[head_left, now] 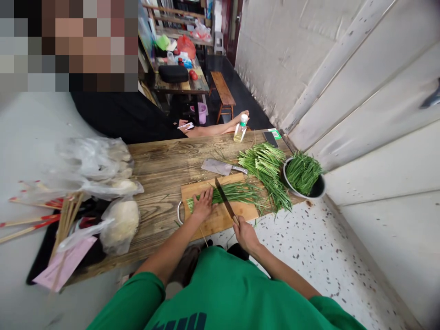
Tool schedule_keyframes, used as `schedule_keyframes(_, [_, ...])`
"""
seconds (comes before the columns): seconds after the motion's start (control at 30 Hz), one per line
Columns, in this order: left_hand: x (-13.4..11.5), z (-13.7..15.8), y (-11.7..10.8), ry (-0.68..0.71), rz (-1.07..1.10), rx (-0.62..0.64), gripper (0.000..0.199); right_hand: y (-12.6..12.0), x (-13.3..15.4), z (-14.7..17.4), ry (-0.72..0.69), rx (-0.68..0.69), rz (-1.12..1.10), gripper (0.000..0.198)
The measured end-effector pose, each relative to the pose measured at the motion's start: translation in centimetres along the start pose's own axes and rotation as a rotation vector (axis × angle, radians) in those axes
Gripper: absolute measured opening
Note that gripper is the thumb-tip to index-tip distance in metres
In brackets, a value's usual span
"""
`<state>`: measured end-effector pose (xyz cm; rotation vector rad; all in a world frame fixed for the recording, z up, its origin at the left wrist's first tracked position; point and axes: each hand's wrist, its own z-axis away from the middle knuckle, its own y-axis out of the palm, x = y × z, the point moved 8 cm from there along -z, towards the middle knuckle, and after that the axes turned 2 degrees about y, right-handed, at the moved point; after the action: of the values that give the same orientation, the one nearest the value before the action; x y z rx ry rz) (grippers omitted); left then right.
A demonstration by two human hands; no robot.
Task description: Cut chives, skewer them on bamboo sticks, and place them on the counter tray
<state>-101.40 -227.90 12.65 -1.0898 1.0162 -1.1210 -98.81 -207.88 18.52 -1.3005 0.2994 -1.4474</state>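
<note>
A bundle of long green garlic chives [237, 192] lies across a wooden cutting board [220, 224]. My left hand [203, 205] presses down on its pale end, fingers curved over the stalks. In my right hand [244, 233] is the handle of a knife [224, 198], its long dark blade slanting across the chives just right of my left hand. Whether the edge touches the stalks I cannot tell. Beyond the board lies a cleaver [220, 167], flat on the table. To the right, a large heap of chives [263, 160] spreads over the tabletop.
A bowl [322, 188] of chives stands at the wooden table's [161, 169] right end. Near the far edge are a bottle [240, 129] and a phone [270, 139]. Plastic bags [120, 224] and wooden sticks [67, 220] crowd the left. Another person's hand holds a phone [186, 126] across the table.
</note>
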Motion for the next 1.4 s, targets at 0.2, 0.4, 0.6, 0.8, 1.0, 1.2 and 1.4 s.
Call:
schedule_keyframes(0.2, [-0.1,-0.3,0.3,-0.016,0.027,-0.041,0.063,0.5,0.1,-0.1,0.006,0.023,0.022,0.026])
schedule_keyframes(0.4, [0.2,-0.5,1.3,-0.003,0.015,-0.061,0.061,0.4,0.2,-0.4,0.004,0.031,0.030,0.023])
schedule_keyframes(0.6, [-0.2,-0.4,0.7,0.004,0.016,-0.048,0.057,0.3,0.3,-0.9,0.006,0.062,0.043,0.023])
schedule_keyframes(0.8, [-0.2,-0.2,0.6,0.005,0.011,-0.011,0.055,0.2,0.1,-1.3,-0.046,0.082,0.038,0.021])
schedule_keyframes(1.0, [-0.2,-0.3,1.0,0.031,0.022,-0.020,0.054,0.7,-0.3,-2.5,-0.092,0.081,0.015,0.023])
schedule_keyframes(1.2, [-0.1,-0.1,0.7,0.033,0.011,-0.050,0.052,1.1,-0.2,-3.2,-0.021,0.069,0.043,0.027])
schedule_keyframes(1.4, [0.3,0.7,0.4,0.151,-0.050,-0.022,0.051,0.5,-0.8,-3.2,-0.018,0.045,-0.003,0.027])
